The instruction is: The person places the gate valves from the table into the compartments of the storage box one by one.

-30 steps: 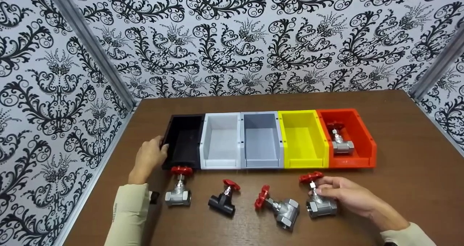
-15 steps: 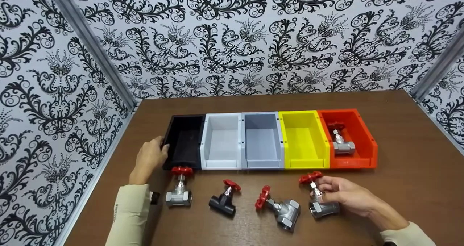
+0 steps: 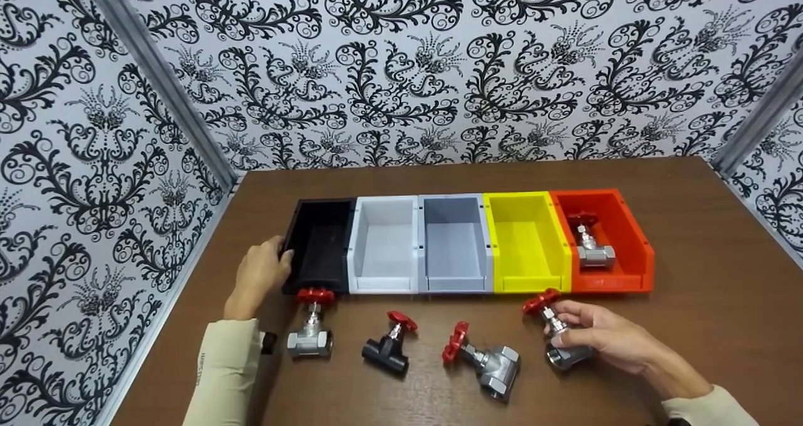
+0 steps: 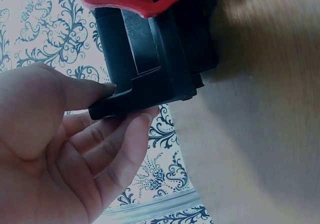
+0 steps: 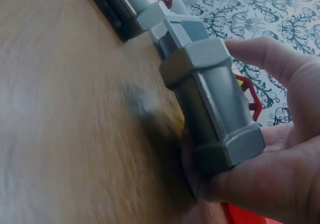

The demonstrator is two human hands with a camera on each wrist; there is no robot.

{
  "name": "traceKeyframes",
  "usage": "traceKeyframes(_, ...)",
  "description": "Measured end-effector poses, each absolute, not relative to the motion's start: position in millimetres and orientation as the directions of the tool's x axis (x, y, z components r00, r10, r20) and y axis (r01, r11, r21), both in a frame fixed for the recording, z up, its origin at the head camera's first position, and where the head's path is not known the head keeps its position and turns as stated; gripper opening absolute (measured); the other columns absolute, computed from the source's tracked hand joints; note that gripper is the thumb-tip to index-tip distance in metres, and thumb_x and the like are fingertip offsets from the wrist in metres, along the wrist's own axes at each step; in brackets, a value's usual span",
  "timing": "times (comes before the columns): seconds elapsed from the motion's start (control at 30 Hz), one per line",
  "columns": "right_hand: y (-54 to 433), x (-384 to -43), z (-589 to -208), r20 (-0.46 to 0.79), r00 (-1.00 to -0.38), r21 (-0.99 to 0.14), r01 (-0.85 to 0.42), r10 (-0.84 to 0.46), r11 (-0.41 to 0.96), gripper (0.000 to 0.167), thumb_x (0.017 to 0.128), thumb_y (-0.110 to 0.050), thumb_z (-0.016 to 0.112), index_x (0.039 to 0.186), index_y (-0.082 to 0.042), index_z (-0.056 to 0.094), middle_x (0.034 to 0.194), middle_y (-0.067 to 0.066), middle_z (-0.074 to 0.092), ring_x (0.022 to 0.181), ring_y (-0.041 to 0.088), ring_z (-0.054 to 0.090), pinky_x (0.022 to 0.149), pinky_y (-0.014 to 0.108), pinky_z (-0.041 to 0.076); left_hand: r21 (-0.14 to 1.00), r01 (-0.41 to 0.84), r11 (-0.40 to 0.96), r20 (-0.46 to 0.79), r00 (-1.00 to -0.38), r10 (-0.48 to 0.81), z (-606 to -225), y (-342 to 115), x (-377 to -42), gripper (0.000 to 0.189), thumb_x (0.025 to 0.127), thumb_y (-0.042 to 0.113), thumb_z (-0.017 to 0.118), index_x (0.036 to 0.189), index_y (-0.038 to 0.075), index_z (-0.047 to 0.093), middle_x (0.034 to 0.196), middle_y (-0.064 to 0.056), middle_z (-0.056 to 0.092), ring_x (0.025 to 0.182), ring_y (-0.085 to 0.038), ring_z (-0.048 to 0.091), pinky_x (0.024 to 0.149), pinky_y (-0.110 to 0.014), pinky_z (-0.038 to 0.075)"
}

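At the left end of the row, my left hand (image 3: 258,272) pinches the side wall of the black bin (image 3: 321,244). The left wrist view has the thumb inside that wall and the fingers outside. My right hand (image 3: 611,341) grips a metal valve with a red handwheel (image 3: 568,356), thumb and fingers around its stem and body. The valve is tilted, its handwheel near the front of the yellow bin (image 3: 524,244). Its hexagonal-ended body (image 5: 215,99) fills the middle of the right wrist view, close over the table.
White (image 3: 386,244), grey (image 3: 452,244) and red bins (image 3: 627,282) complete the row. Another metal valve (image 3: 593,255) lies in the red one. In front stand a metal valve (image 3: 309,342) and a black-bodied valve (image 3: 386,354); a further metal valve (image 3: 497,371) lies on its side.
The valve in my right hand has tilted and risen a little, its handwheel moving toward the bins. The left hand stays on the black bin.
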State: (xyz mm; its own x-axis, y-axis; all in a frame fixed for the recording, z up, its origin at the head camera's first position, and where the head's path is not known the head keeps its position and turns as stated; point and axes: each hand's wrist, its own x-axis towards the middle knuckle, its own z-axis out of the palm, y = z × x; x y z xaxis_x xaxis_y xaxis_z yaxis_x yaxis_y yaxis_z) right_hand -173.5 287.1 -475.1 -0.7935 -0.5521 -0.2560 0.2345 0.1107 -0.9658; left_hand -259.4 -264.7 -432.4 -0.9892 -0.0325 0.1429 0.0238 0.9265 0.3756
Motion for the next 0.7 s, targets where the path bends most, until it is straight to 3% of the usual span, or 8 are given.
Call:
traceKeyframes(0.3, 290.2, -173.5, -474.0, -0.262, -0.805, -0.965, 0.218, -0.532, 0.145, 0.073, 0.097, -0.006, 0.057, 0.145, 0.023, 0.010, 0.133, 0.011, 0.057, 0.098, 0.009, 0.061, 0.086, 0.023, 0.052, 0.371, 0.030, 0.928, 0.151, -0.988, -0.028, -432.3, -264.6, -259.2, 0.037, 0.096, 0.015, 0.056, 0.124, -0.009, 0.058, 0.114, -0.037, 0.063, 0.104, -0.055, 0.060, 0.088, -0.063, 0.046)
traceKeyframes(0.5, 290.9, -172.7, -472.8, -0.251, -0.817, -0.967, 0.189, -0.520, 0.169, 0.072, 0.098, -0.007, 0.054, 0.145, 0.024, 0.010, 0.138, 0.018, 0.053, 0.100, 0.008, 0.061, 0.085, 0.023, 0.051, 0.360, 0.040, 0.932, 0.162, -0.987, -0.020, -433.4, -264.0, -259.9, 0.035, 0.096, 0.016, 0.057, 0.121, -0.009, 0.059, 0.111, -0.036, 0.064, 0.101, -0.055, 0.061, 0.086, -0.063, 0.046)
traceKeyframes(0.7, 290.2, -172.4, -472.5, -0.258, -0.804, -0.966, 0.218, -0.535, 0.139, 0.068, 0.099, -0.006, 0.053, 0.144, 0.023, 0.012, 0.123, 0.007, 0.061, 0.094, 0.009, 0.061, 0.081, 0.024, 0.053, 0.362, 0.040, 0.931, 0.164, -0.986, -0.021, -433.4, -264.7, -260.2, 0.034, 0.096, 0.015, 0.057, 0.120, -0.009, 0.059, 0.109, -0.037, 0.064, 0.100, -0.056, 0.061, 0.085, -0.064, 0.046)
